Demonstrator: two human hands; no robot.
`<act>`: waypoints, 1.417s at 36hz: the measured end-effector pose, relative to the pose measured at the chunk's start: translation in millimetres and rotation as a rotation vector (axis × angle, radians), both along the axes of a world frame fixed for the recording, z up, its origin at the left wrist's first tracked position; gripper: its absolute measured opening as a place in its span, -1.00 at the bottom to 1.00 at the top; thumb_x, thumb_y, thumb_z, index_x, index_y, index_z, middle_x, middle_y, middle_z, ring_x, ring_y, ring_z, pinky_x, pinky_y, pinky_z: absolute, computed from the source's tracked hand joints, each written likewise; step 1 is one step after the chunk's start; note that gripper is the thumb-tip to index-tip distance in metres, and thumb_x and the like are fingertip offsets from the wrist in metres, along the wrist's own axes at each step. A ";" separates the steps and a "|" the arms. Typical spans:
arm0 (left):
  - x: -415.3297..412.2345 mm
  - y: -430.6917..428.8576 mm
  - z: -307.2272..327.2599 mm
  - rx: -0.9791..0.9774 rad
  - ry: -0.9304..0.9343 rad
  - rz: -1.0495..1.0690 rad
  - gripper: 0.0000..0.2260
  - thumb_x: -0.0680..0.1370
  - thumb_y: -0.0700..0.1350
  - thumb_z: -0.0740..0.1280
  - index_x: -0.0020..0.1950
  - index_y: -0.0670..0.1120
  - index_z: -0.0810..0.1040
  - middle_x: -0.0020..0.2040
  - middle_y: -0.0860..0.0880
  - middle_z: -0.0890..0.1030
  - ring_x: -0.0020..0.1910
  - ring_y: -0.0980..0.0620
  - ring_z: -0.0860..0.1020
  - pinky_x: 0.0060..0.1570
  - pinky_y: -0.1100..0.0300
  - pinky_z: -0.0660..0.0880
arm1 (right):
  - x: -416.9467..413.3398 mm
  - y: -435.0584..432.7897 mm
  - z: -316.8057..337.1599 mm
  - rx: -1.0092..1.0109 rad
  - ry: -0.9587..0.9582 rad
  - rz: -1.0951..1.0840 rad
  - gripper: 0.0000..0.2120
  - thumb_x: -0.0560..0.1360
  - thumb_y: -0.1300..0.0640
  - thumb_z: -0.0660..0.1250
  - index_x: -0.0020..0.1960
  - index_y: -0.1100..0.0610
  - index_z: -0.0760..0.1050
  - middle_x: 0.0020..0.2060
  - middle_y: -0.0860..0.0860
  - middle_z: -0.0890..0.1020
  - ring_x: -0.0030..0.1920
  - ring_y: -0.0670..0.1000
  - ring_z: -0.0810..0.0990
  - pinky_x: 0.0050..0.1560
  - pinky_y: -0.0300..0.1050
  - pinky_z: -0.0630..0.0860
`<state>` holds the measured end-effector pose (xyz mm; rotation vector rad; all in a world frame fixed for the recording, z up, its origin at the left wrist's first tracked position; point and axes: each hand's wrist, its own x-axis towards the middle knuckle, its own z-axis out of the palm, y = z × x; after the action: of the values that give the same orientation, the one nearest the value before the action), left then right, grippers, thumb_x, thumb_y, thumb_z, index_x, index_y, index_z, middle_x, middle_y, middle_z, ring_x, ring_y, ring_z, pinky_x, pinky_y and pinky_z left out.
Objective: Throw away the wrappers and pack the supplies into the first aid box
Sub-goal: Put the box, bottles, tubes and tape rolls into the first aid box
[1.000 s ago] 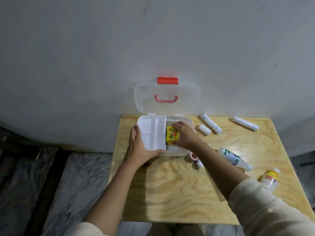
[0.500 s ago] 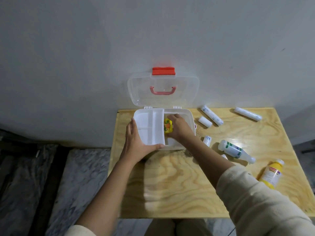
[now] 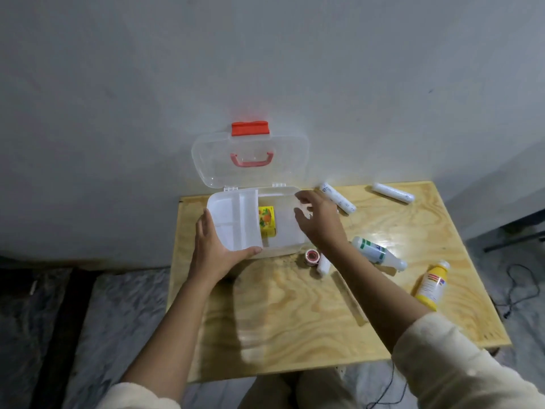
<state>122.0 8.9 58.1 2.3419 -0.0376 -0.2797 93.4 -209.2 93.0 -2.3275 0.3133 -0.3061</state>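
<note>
The clear first aid box (image 3: 283,193) stands open at the table's far left, its lid with a red latch leaning on the wall. A white divider tray (image 3: 233,219) covers the box's left half. My left hand (image 3: 216,249) grips that tray's near left edge. A yellow printed packet (image 3: 267,221) lies inside the box beside the tray. My right hand (image 3: 320,221) hovers over the box's right side, fingers apart, holding nothing.
On the wooden table (image 3: 295,314) lie two long white rolls (image 3: 337,197) (image 3: 392,192), a white bottle with green marks (image 3: 379,252), a yellow bottle (image 3: 432,284), a small red-and-white tape roll (image 3: 311,255) and a short white roll (image 3: 323,264). A cable (image 3: 519,287) trails on the floor at right.
My right hand let go of the yellow packet, which now lies in the box, and drew back to the right. My left hand kept its hold on the tray.
</note>
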 end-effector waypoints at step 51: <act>-4.2 0.8 -1.7 -0.112 -0.030 0.025 0.19 0.08 0.21 0.64 0.54 0.03 0.03 0.46 -0.03 0.22 0.41 -0.06 0.26 0.29 -0.05 0.37 | -45.5 -15.2 15.5 0.209 0.147 0.036 -0.37 0.26 0.09 0.56 0.26 0.07 0.39 0.17 0.01 0.51 0.10 -0.03 0.44 -0.02 -0.20 0.36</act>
<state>117.8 9.7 56.4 2.2340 -0.0381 -0.2242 47.8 -224.5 108.5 -2.1504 0.3569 -0.0795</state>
